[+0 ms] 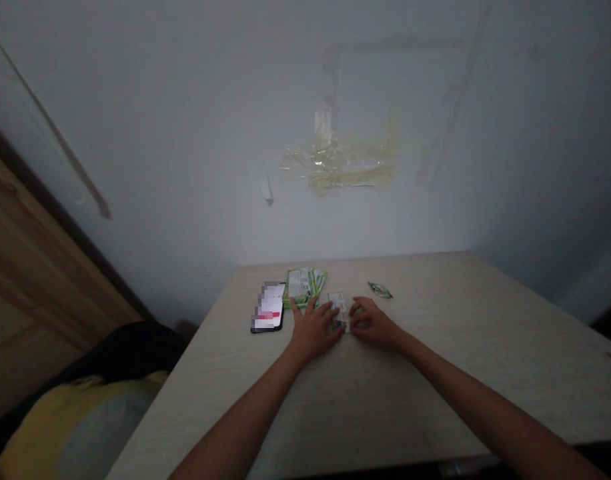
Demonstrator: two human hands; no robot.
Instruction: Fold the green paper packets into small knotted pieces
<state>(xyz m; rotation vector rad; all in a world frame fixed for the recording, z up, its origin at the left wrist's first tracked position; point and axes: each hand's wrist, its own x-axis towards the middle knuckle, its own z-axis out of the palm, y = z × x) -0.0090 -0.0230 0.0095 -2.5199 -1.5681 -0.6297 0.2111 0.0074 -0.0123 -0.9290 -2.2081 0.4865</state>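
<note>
My left hand lies on the table with its fingers spread. Its fingertips rest over the left side of a small white-and-green printed packet, hiding part of it. Close to the packet's right edge is my right hand, its fingers bent and their tips a little apart; whether they touch the edge I cannot tell. Just beyond my left fingertips sits a stack of green-and-white printed packets, overlapping unevenly.
A phone with a lit screen lies left of the stack. Right of the packets is a small crumpled green wrapper. The pale wooden table meets a wall with peeling tape. A yellow-and-grey soft item is at lower left.
</note>
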